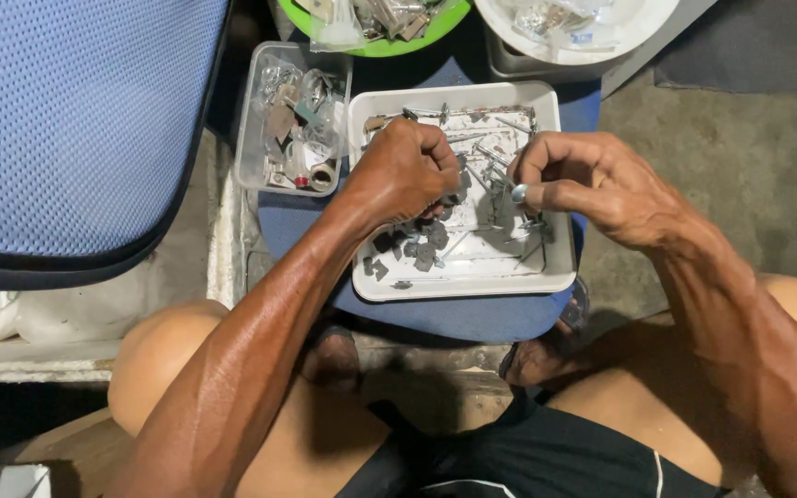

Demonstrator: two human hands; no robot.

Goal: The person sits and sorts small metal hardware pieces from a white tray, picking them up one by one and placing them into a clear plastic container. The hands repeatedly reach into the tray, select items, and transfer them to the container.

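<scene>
Over the white tray [560, 267], pinched between right hand [592, 184] thumb and forefinger: one small round silver washer [518, 193], just above the tray's right half. Right hand fingers curled, closed on the washer, wrist bent inward, forearm coming in from lower right across the right knee.

Left hand [403, 171] balled into a loose fist over the tray's left-centre, knuckles up, fingertips tucked down among the loose parts; cannot tell what, if anything, is gripped inside. Left forearm stretched diagonally from lower left.

Inside the tray: scatter of long thin nails [486, 166] and flat grey square plates [431, 240], too tangled for an exact count, roughly a dozen plates visible. One tray, sitting on a blue cushioned stool [472, 318].

Left of the tray, touching it: one clear plastic box [251, 138] with mixed small hardware. Above, at the top edge: one green bowl [389, 41] and one white bowl [620, 37], both with bagged parts. Far left: one blue mesh chair back [76, 120]. Two bare knees and dark shorts [546, 452] at the bottom.
</scene>
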